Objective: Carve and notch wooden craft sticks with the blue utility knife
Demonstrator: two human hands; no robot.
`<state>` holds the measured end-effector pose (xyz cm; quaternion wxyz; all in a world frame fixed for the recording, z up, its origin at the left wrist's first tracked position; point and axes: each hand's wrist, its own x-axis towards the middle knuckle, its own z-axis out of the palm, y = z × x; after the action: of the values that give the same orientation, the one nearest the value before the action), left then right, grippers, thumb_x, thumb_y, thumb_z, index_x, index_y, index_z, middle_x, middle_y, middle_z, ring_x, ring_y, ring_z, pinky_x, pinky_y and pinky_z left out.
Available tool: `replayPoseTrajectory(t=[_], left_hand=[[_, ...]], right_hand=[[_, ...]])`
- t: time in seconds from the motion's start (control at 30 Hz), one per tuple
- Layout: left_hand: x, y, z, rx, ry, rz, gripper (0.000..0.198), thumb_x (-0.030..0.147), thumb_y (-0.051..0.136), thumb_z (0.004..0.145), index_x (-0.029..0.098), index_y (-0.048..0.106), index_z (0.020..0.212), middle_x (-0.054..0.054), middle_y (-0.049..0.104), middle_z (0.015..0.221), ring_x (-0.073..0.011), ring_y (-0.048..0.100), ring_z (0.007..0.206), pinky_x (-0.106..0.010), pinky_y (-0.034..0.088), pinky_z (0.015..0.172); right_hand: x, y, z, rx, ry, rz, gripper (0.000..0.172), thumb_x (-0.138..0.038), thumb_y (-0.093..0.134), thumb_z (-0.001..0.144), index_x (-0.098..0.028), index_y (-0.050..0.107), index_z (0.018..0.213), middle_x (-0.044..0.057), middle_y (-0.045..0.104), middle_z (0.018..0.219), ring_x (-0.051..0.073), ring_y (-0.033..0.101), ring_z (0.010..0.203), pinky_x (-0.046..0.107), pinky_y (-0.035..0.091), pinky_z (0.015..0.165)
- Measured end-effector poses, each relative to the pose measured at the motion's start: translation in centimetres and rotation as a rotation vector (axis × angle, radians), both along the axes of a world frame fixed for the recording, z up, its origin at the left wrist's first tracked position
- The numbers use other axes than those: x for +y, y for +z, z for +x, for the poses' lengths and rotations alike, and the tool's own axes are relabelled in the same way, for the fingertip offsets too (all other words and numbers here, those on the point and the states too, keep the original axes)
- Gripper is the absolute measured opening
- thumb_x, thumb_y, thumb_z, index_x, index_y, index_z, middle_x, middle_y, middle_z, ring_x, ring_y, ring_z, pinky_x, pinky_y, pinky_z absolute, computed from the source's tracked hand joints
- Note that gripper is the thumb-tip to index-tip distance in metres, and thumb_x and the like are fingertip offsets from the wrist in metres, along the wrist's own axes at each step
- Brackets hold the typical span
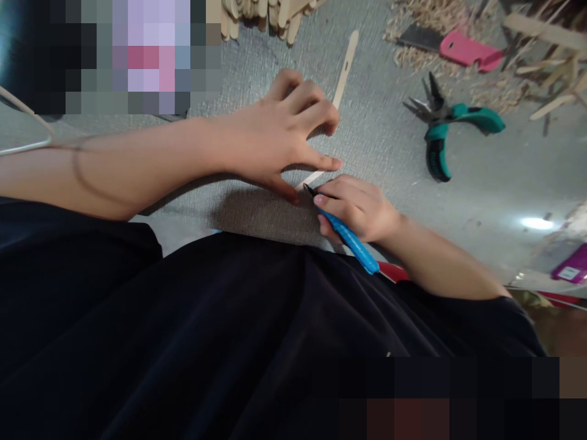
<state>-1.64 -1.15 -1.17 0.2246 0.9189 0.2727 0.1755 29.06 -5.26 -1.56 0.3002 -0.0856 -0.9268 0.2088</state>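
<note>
My left hand (pixel 300 125) rests over the grey textured tabletop, fingers spread and bent. Its thumb and index fingertip press a short, thin pale wooden strip (pixel 312 178) near its ends; part of the strip is hidden by the index finger. In my right hand (pixel 360 208) is a blue-handled tool (pixel 353 241) with a dark pointed tip. That tip touches or hovers just at the strip, close to my left thumb; I cannot tell which. Beyond my left fingers lies a longer wooden craft stick (pixel 346 68) with a small slot in it, its near end passing behind the hand.
Green-handled pliers (pixel 443 119) lie with jaws apart on the right. Behind them, a pink-handled blade (pixel 470 50) sits among wood shavings (pixel 499 91). Many craft sticks (pixel 270 15) are heaped at the back. A purple item (pixel 571 263) is at the right edge.
</note>
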Motion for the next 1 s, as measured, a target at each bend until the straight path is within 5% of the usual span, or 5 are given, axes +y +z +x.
replayPoseTrajectory(t=[0.13, 0.4, 0.53, 0.73, 1.0], left_hand=[[0.2, -0.3, 0.1, -0.108, 0.031, -0.064, 0.066, 0.085, 0.088, 0.084, 0.052, 0.086, 0.142, -0.007, 0.073, 0.139, -0.0445, 0.061, 0.153, -0.073, 0.044, 0.139], [0.2, 0.5, 0.2, -0.050, 0.055, -0.217, 0.070, 0.084, 0.093, 0.080, 0.045, 0.088, 0.139, -0.008, 0.079, 0.135, -0.0447, 0.053, 0.157, -0.072, 0.024, 0.150], [-0.2, 0.5, 0.1, 0.039, 0.061, -0.106, 0.068, 0.081, 0.088, 0.089, 0.058, 0.080, 0.152, -0.003, 0.076, 0.148, -0.0428, 0.050, 0.159, -0.071, 0.031, 0.147], [-0.4, 0.1, 0.1, 0.126, 0.001, 0.006, 0.078, 0.082, 0.085, 0.093, 0.050, 0.076, 0.164, -0.008, 0.064, 0.169, -0.0500, 0.048, 0.158, -0.084, 0.034, 0.136], [-0.4, 0.4, 0.2, 0.063, 0.055, -0.114, 0.071, 0.082, 0.090, 0.089, 0.051, 0.081, 0.153, -0.006, 0.078, 0.141, -0.0404, 0.046, 0.161, -0.065, 0.035, 0.144]], right_hand=[[0.0, 0.6, 0.1, -0.039, 0.004, -0.032, 0.046, -0.026, 0.062, 0.120, -0.018, 0.056, 0.165, 0.011, 0.080, 0.121, 0.026, 0.080, 0.099, 0.044, 0.073, 0.086], [0.1, 0.9, 0.2, -0.106, -0.001, -0.035, 0.035, -0.029, 0.059, 0.118, -0.028, 0.058, 0.153, 0.006, 0.078, 0.118, 0.025, 0.080, 0.095, 0.045, 0.074, 0.079], [0.1, 0.9, 0.5, -0.146, 0.009, -0.039, 0.034, -0.033, 0.062, 0.115, -0.029, 0.062, 0.149, 0.009, 0.081, 0.120, 0.027, 0.080, 0.096, 0.044, 0.071, 0.074], [0.3, 1.1, 0.2, -0.055, 0.015, -0.021, 0.033, -0.028, 0.066, 0.111, -0.024, 0.067, 0.144, 0.013, 0.083, 0.116, 0.031, 0.080, 0.098, 0.045, 0.069, 0.073], [0.3, 1.0, 0.3, -0.084, 0.021, -0.030, 0.031, -0.029, 0.063, 0.115, -0.027, 0.067, 0.145, 0.011, 0.084, 0.118, 0.029, 0.080, 0.095, 0.043, 0.067, 0.070]])
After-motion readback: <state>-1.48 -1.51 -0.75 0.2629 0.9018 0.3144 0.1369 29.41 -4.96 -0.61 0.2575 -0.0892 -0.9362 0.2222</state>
